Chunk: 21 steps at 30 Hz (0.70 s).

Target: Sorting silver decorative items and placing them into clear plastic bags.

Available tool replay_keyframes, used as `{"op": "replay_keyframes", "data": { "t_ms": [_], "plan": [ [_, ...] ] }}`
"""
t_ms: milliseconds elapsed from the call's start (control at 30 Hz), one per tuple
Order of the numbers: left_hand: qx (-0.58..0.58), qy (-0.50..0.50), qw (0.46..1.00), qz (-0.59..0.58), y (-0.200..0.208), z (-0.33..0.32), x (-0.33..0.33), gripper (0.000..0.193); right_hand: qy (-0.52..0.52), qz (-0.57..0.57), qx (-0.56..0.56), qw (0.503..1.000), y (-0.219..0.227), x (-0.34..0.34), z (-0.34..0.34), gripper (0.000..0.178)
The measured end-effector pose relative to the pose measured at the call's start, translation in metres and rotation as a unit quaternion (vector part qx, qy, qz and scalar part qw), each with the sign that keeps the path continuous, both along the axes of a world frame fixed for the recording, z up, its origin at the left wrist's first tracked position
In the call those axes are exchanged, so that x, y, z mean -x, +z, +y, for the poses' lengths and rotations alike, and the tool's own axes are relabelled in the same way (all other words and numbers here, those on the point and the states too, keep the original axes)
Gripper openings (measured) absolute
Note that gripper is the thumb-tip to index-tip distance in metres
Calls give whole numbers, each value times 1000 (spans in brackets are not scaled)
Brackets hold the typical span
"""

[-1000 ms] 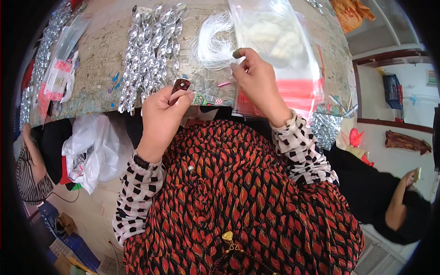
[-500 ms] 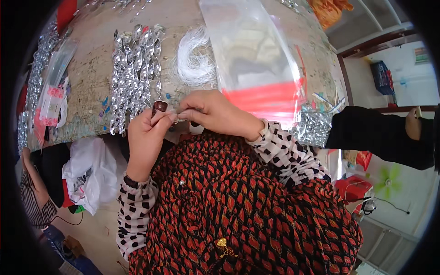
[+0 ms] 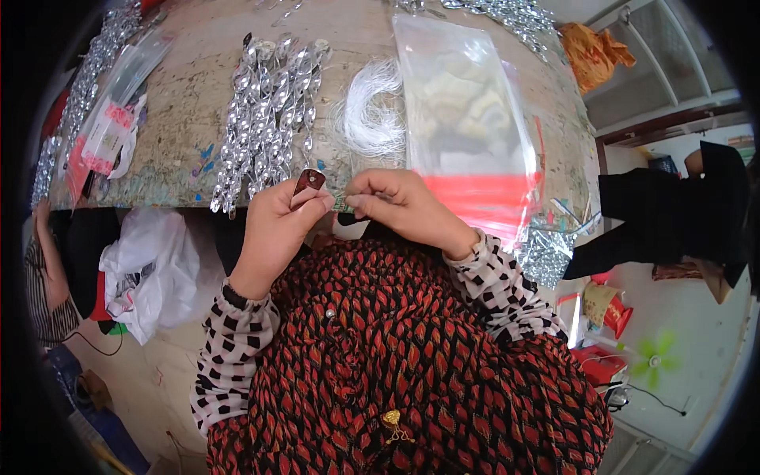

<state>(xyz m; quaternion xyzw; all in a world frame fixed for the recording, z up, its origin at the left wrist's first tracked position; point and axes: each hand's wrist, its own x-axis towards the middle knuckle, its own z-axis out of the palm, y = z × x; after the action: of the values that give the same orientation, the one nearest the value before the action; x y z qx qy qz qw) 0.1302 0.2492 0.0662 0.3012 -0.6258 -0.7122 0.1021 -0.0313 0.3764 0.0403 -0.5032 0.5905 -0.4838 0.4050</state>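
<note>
My left hand [image 3: 273,226] is closed, its thumb and index finger pinching a small glossy dark-brown piece [image 3: 310,180] with a pale spot near its top. Just above that piece ends one of the silver twisted strands [image 3: 269,119] lying on the table; whether the two are joined I cannot tell. My right hand [image 3: 412,210] is close by on the right. Thumb and fingertips press together at a thin thread-like line between the hands, too fine to make out. A bundle of white string [image 3: 368,111] lies beyond my right hand.
Clear plastic bags with a red band [image 3: 479,198] lie right of the string. More silver strands [image 3: 546,257] pile at the table's right edge. At left are packaged bags [image 3: 107,142] and a white plastic bag [image 3: 150,269]. A person in black [image 3: 657,214] stands at right; another person's arm [image 3: 51,261] shows at left.
My hands have drawn slightly apart, opening a small gap between the fingertips. The brown piece now shows more of its face. The whole view has shifted, and the person in black has changed posture.
</note>
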Motion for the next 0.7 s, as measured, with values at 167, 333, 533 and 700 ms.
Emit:
{"op": "replay_keyframes", "data": {
  "t_ms": [167, 333, 533, 700],
  "plan": [
    [-11, 3, 999, 53, -11, -9, -3, 12, -57, -222, -13, 973, 0, 9, -6, 11],
    [-110, -60, 990, 62, -7, -20, -4, 31, -192, -183, 42, 963, 3, 13, -12, 10],
    [-154, -22, 985, 80, -15, -17, -4, 26, -180, -78, 88, 977, 10, -16, -8, 11],
    [-177, -23, 979, 103, -15, -19, -5, 23, -156, -67, 59, 984, 16, -22, -8, 10]
  ]
}}
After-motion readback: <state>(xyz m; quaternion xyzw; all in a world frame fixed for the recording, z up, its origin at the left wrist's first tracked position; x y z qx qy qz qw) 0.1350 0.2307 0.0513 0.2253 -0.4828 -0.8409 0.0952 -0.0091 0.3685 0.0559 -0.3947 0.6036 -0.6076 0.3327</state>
